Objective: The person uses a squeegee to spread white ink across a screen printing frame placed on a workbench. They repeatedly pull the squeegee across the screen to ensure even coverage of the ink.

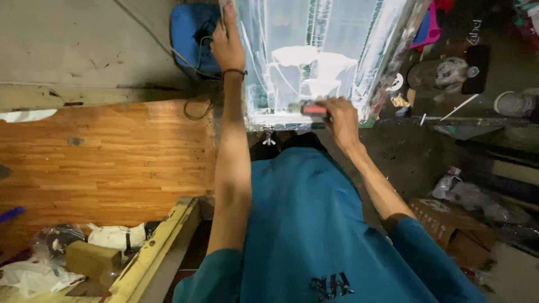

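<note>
**Fingers: right clamped on squeegee, left flat on frame edge**

Right hand [341, 119] fingers curled tight around a squeegee [312, 109] with a red handle, sitting at the near edge of the screen-printing frame [314, 56]. Left hand [227, 42] fingers together, stretched along the frame's left rail and pressing on it; dark band on that wrist.

Frame mesh is streaked with white ink, with white blocky shapes mid-screen just beyond the squeegee. Frame lies straight ahead of the torso, in a teal shirt [303, 224].

Around it:
- Blue pad or seat [188, 33] with a dark cable, touching the frame's far-left corner, just beside the left hand.
- Wooden board [106, 163] to the left, well apart from the hands.
- Yellow-painted wooden bar [157, 247] low left, with a cardboard box [92, 259] and crumpled plastic bags [33, 275] beside it.
- Right side: dark cluttered bench with a grimy jar [441, 73], dark phone-like slab [476, 68], white roll [512, 103], pink rag [431, 28].
- Low right: brown carton [449, 224], clear plastic wrap [466, 193].

Nothing lies on the mesh between the two hands.
</note>
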